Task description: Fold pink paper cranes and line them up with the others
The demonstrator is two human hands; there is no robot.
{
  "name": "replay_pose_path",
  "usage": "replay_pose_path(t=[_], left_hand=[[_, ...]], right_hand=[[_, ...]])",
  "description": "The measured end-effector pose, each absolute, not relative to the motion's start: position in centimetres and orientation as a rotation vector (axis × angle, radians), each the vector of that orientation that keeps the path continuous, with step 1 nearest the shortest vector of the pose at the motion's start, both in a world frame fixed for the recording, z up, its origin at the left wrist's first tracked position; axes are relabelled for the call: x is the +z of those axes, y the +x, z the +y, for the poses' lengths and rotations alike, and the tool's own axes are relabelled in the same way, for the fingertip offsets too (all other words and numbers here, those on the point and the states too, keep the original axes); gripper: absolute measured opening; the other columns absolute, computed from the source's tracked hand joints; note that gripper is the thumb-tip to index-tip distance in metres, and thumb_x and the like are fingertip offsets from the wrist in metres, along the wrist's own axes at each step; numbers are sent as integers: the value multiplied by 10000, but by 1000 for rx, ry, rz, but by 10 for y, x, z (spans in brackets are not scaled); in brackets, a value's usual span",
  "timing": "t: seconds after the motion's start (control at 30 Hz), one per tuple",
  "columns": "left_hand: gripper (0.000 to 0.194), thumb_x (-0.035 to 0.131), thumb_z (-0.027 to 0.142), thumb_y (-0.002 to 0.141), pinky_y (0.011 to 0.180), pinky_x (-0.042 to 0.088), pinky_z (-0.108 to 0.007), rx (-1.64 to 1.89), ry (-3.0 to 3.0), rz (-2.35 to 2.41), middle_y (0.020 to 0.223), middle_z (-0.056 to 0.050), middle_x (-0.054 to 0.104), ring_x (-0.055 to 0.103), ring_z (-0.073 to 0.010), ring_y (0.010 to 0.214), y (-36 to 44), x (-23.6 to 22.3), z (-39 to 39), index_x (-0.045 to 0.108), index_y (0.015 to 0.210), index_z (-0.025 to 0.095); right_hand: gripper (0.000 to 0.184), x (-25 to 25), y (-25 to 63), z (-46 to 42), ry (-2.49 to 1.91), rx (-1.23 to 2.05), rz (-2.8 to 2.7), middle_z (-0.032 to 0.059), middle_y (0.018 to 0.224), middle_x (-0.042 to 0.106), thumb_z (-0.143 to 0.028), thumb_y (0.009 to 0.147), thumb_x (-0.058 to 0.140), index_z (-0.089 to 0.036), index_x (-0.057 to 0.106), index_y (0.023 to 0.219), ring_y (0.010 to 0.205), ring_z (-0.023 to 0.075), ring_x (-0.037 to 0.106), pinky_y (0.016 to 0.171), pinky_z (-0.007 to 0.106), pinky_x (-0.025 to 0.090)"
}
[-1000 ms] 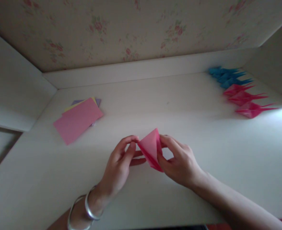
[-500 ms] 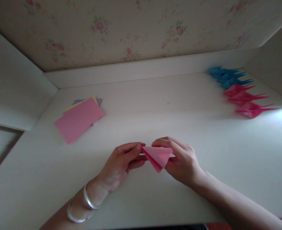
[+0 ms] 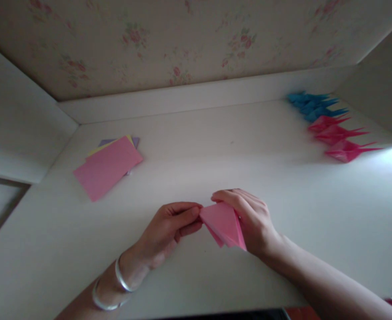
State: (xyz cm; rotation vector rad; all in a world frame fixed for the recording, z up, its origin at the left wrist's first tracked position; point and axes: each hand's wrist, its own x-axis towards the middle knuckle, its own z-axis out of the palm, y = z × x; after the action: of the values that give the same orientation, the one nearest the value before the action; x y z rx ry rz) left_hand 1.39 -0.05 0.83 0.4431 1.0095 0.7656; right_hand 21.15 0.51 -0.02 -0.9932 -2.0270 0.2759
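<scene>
While pinching one tip of the folded pink paper (image 3: 220, 222) with the left hand (image 3: 169, 224), curling round its far side with the right hand (image 3: 255, 218)

Held midway along the worktop (image 3: 182, 151), closer to its front edge than its back edge, probably for easy reach from both sides. Hard to say whether touching the surface or just above it. Pinched at the left tip between thumb and fingertips, pressed close together, apparently to fix one end while leaving the broad face uncovered. Backed at right by bent fingers, with the thumb hidden; cannot tell whether pinching there or only propping. Seems supported that way to steady the loose layers, fanned toward the worktop's front edge.

Laid near the worktop's back left corner, in a skewed stack: a pink sheet (image 3: 109, 168) on top, with a yellow sheet (image 3: 95, 151) and a lilac sheet (image 3: 136, 141) peeping out beneath. Likely left there to stay within reach.

Lined up toward the back right corner: blue folded figures (image 3: 316, 109), then pink folded figures (image 3: 346, 152) nearer the front, spikes aimed at the right edge. Grouped by colour, perhaps for order, and well apart from the hands, perhaps against crushing.
</scene>
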Motion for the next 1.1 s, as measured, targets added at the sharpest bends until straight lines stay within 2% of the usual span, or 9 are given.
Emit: replay_pose_path(t=[0.13,0.27,0.4,0.57,0.8,0.93,1.0,1.1], left_hand=[[182,849,280,717,741,566,-185,772,500,983,798,-33,740,671,-109,740,15,8,-1,796,806,130],[194,822,273,751,801,558,-220,763,517,968,865,-49,750,674,-126,795,17,7,-1,798,879,129],[213,790,279,791,832,543,-227,742,542,921,906,-71,762,678,-141,853,18,8,-2,799,942,129],[192,769,267,815,827,533,-229,759,564,904,888,-71,768,680,-141,828,18,8,-2,802,952,135],[182,822,257,753,725,531,-222,786,511,940,796,-52,764,679,-137,747,18,7,-2,802,896,146],[212,810,262,762,730,528,-229,819,581,982,812,-69,762,667,-142,753,17,9,1,800,924,127],[210,807,268,762,738,528,-233,846,624,1025,819,-67,763,662,-143,755,16,9,2,801,919,130],[196,814,276,750,738,528,-228,891,687,1112,809,-56,767,661,-142,753,13,7,3,805,895,145]], right_hand=[[147,-1,210,4,-971,215,-2044,50,792,728,-147,903,546,-212,585,1028,644,174,674,614,282,510],[160,-3,208,5,-964,175,-2078,78,863,739,-124,907,540,-197,561,1048,673,182,682,626,295,518],[204,-4,207,5,-1003,156,-2084,105,924,744,-133,891,539,-187,547,1087,732,209,705,649,312,538],[309,-3,209,3,-1033,217,-2094,141,1020,727,-180,884,527,-186,498,1192,824,252,718,703,352,559],[501,-4,212,3,-1063,634,-2002,142,1094,658,-201,778,623,-186,459,1251,842,230,681,671,313,549],[568,-3,211,2,-1055,888,-1883,122,1165,622,-148,706,655,-199,495,1249,944,231,653,765,317,537],[570,-1,212,2,-1033,1072,-1817,101,1172,631,-136,716,642,-215,518,1267,966,226,649,793,317,533],[447,-1,215,5,-1086,1370,-1592,69,1121,683,-131,809,555,-240,597,1241,909,193,668,757,292,531]])
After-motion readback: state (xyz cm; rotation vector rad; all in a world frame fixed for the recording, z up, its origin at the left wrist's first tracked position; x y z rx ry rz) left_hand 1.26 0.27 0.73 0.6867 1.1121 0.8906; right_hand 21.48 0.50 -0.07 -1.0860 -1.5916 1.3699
